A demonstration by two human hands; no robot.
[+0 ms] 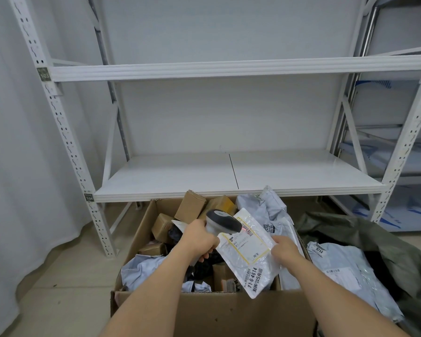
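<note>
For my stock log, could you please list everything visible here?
racks: two, white, ahead and far right
box: one, brown, on the floor before them
sack: one, dark green, right of the box
cartons: several, brown, in the box
bags: several, pale grey, in the box and on the sack
mailer: one, white, labelled, over the box
scanner: one, grey-black, over the mailer
left hand: grips the scanner
right hand: pinches the mailer

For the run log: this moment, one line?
left hand: grips grey handheld scanner | right hand: pinches white plastic mailer
</note>
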